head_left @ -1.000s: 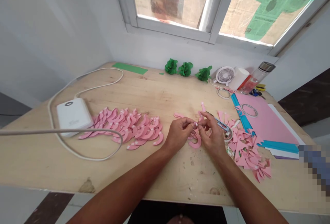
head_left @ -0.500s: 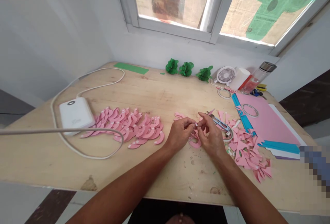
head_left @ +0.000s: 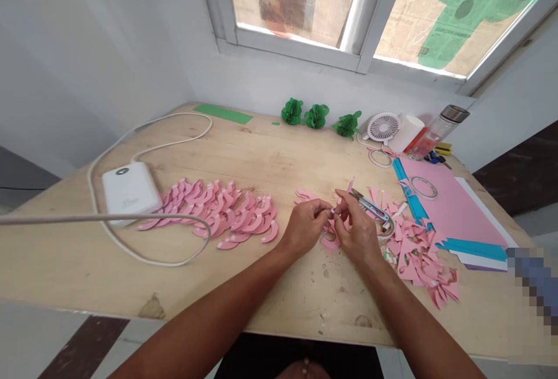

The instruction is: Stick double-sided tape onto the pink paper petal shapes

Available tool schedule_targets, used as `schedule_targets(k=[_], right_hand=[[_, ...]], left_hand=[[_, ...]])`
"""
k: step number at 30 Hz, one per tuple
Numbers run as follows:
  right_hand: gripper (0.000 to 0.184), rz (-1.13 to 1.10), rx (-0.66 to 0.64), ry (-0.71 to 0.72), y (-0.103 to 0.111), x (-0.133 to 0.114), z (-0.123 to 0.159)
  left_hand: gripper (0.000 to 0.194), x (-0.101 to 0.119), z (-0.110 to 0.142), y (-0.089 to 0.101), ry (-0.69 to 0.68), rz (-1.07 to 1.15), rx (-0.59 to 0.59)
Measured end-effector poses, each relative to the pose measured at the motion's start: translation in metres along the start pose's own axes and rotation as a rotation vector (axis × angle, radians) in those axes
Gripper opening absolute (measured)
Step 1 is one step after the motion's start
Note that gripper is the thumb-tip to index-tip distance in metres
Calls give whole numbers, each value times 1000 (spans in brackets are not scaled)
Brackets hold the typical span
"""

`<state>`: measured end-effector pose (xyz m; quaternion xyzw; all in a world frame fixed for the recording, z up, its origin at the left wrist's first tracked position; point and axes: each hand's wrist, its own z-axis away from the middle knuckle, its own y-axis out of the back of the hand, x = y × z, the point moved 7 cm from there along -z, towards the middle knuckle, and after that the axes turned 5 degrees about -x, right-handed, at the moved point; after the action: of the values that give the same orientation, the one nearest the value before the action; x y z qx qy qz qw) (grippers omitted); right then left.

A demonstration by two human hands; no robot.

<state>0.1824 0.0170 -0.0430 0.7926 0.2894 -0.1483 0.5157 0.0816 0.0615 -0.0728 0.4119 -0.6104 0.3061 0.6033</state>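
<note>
My left hand and my right hand meet over the middle of the table, fingertips pinched close together. Between them is a curved pink paper piece, mostly hidden by the fingers, with a small white bit showing at the fingertips. A pink paper tip sticks up behind my right hand. Under the hands lie more pink paper pieces. Beside my right hand rests a light-blue utility knife, near a tape roll. To the left spreads a pile of curved pink pieces with white tabs.
A white power bank with a looping cable is at left. Pink scraps and coloured paper sheets lie at right. Along the back stand green paper shapes, a small fan and a bottle.
The pink paper tip behind my right hand has swung from slanting right to nearly upright. Both hands stay pinched in the same place.
</note>
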Motion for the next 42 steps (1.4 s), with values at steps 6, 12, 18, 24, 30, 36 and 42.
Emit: schedule_targets(k=[6,12,18,24,30,36,42], right_hand=[[45,30,5,12,0,0,0],[46,41,1,19,-2,1,0],[45,53,-10,15,-1,0,0],[45,68,-5,21,-1,0,0],[46,83,-6,31,-2,1,1],[46,87,-15,19,-2,1,1],[46,78,-21,19,-3,1,1]], left_hand=[[20,2,1,2,-18,-128,3],[20,7,1,3,-41,-218,5],[21,11,1,2,-55,-283,-2],[22,12,2,2,-52,-320,-12],[21,11,2,2,-76,-363,-2],[22,12,2,2,-91,-386,-6],[22,12,2,2,-89,-351,-3]])
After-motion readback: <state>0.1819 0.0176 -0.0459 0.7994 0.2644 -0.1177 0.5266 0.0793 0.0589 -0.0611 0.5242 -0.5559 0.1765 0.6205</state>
